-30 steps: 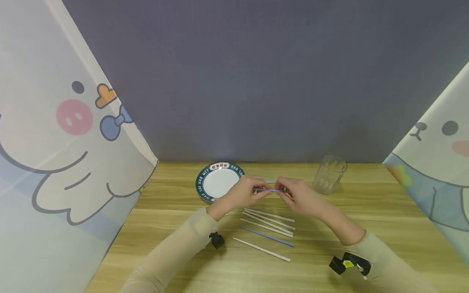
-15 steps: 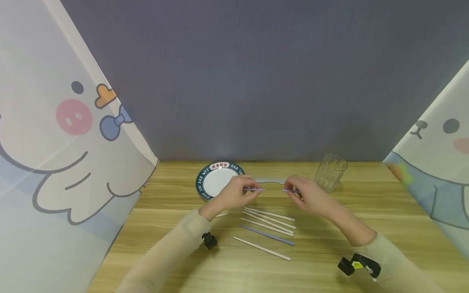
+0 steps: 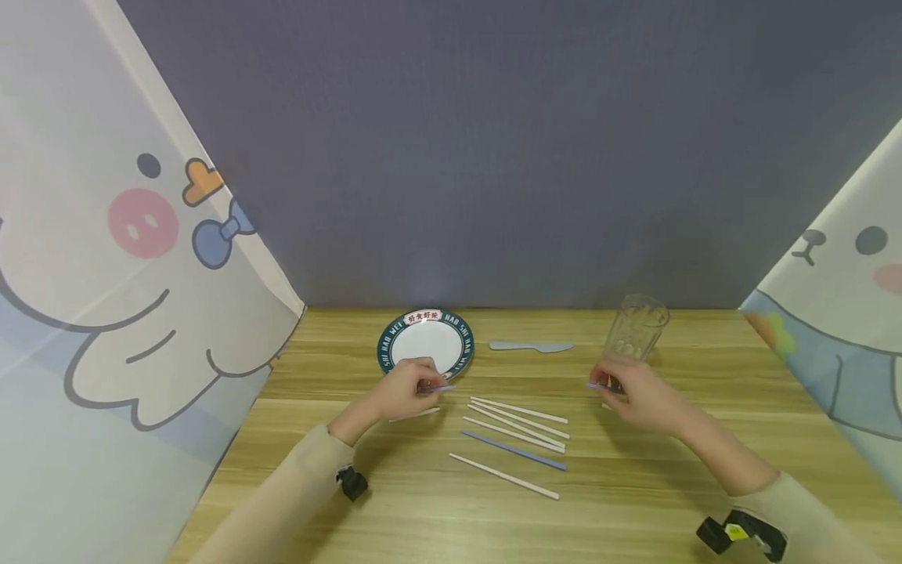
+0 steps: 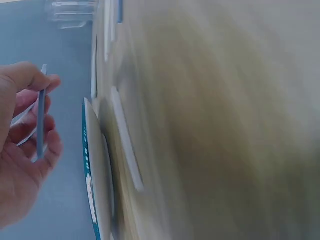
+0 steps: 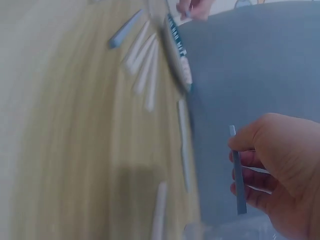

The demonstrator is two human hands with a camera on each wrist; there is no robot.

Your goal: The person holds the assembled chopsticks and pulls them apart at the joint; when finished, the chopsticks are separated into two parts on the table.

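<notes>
- Two beige sleeves [image 3: 275,489] are coming in from the near left and near right, each bearing a black wrist camera [image 3: 352,483].
- Nearest on the wood-grain table [image 3: 437,533], a single white chopstick [image 3: 503,476] is lying aslant.
- Just beyond it, a purple chopstick [image 3: 514,450] is lying at a similar slant.
- Farther on, four white chopsticks [image 3: 517,422] are lying in a loose fan, bunching toward their left ends.
- Left of the fan, another white chopstick [image 4: 127,140] is lying just to the near side of the plate, the left hand partly covering it in the head view.
- The left hand [image 3: 409,389] is hovering over that spot, pinching a short purple stick [image 4: 41,112] between thumb and fingers.
- Well apart to the right, the right hand [image 3: 643,395] is pinching a second short purple stick [image 5: 239,180]; a further white stick [image 5: 159,212] is lying mostly hidden behind this hand in the head view.
- Far left, a round plate [image 3: 430,341] with a lettered dark green rim is resting face up.
- Right of it, a table knife [image 3: 528,346] is lying crosswise.
- Far right, a clear drinking glass [image 3: 637,325] is standing beyond the right hand.
- Farthest, a grey backdrop [image 3: 451,157] is rising behind everything.
</notes>
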